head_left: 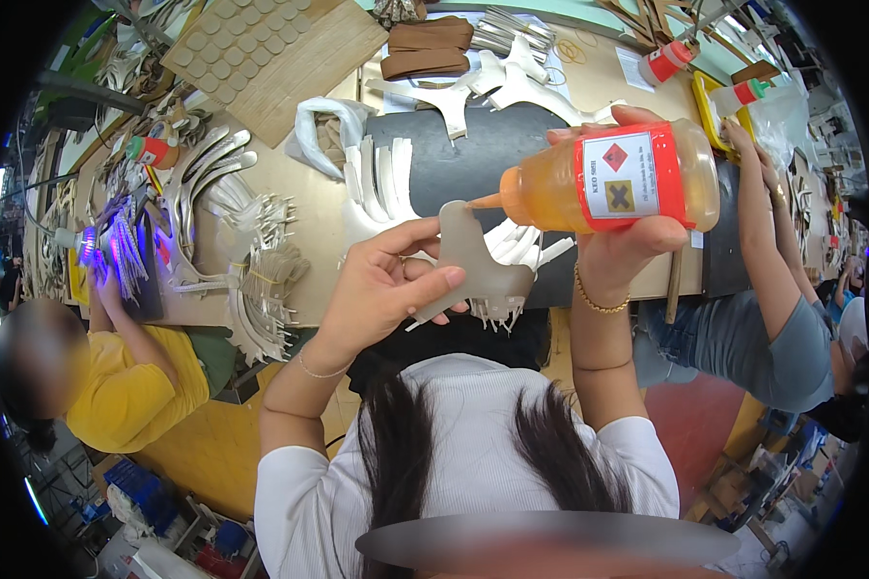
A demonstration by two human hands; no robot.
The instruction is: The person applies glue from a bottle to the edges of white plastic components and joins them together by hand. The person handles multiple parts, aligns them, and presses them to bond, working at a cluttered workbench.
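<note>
the left hand's [391, 285] grip is closed in a light pinch, thumb in front and fingers behind, on the pale grey piece [465, 253] near mid-view; the right hand's [613, 261] grip is wrapped around a squeeze bottle [693, 174], its nozzle [488, 202] pointing to nine o'clock; the tip is at the piece's upper edge, though i cannot tell if it touches; the step in hand looks like applying the amber liquid there; the next move seems to call for gentle pressure and a steady piece; the piece is flat and matte, with a narrow rounded top and a scooped side toward three o'clock; beyond it, white strips [386, 183] stand at eleven o'clock, and branched white pieces [526, 85] lie at twelve on the bench [304, 217].
</note>
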